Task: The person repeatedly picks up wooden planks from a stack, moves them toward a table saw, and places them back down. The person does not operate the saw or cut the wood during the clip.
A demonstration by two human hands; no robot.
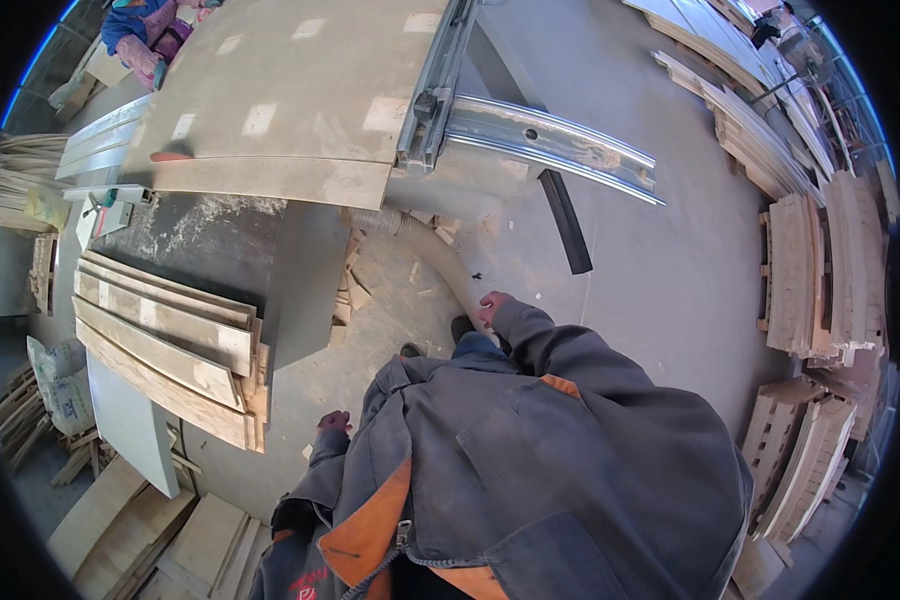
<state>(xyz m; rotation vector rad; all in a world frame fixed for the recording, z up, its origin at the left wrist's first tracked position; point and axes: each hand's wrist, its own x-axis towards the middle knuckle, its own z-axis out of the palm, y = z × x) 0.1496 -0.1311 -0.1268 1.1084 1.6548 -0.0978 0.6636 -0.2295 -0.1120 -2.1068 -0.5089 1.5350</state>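
Note:
My left hand [334, 421] hangs beside my body, its fingers loosely curled with nothing visible in them. To its left, and apart from it, is a stack of pale wooden boards [170, 335] on a dark table surface [210, 240]. My right hand [492, 305] is in front of my body, also curled, with no object showing in it. Beyond that hand a ribbed dust hose [432, 245] runs across the floor to the saw table. A large wood panel [290, 95] lies on the saw table, out of reach of both hands.
A metal rail [555, 145] juts out from the saw table. A black strip [567, 225] and wood offcuts [355, 290] lie on the floor. Board stacks [795, 275] line the right side. Another person [150, 35] is at the panel's far left. A white panel [135, 420] stands at left.

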